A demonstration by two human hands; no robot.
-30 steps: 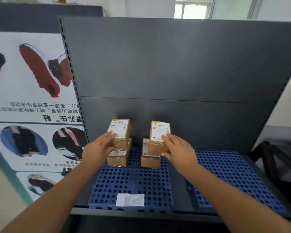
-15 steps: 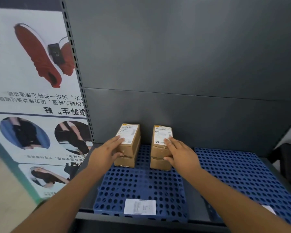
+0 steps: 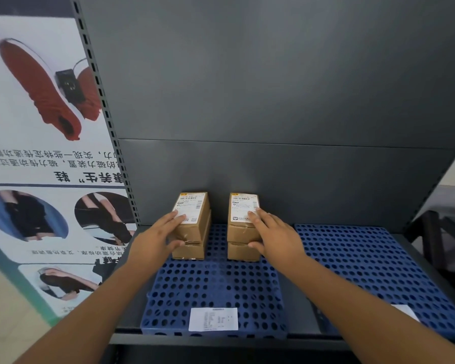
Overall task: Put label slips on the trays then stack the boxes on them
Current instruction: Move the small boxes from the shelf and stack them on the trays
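Observation:
Two stacks of two brown cardboard boxes stand side by side at the back of the left blue perforated tray (image 3: pixel 216 290). My left hand (image 3: pixel 155 243) grips the top box of the left stack (image 3: pixel 193 214), fingers on its white label, thumb at its front. My right hand (image 3: pixel 276 237) grips the top box of the right stack (image 3: pixel 242 214) the same way. The lower boxes (image 3: pixel 189 252) (image 3: pixel 241 252) sit squarely under them. A white label slip (image 3: pixel 213 319) lies at the left tray's front edge. Another slip (image 3: pixel 405 311) lies on the right blue tray (image 3: pixel 373 269), partly hidden by my right forearm.
The trays rest on a dark grey metal shelf (image 3: pixel 297 306) with a tall grey back panel (image 3: pixel 273 101). A slotted upright (image 3: pixel 108 127) bounds the shelf on the left, beside a shoe poster (image 3: pixel 45 153). A dark frame (image 3: pixel 436 240) stands to the right.
Both top boxes have been pushed back and squared up on the lower boxes; the stacks now sit aligned against the back panel. The view has moved closer and lower.

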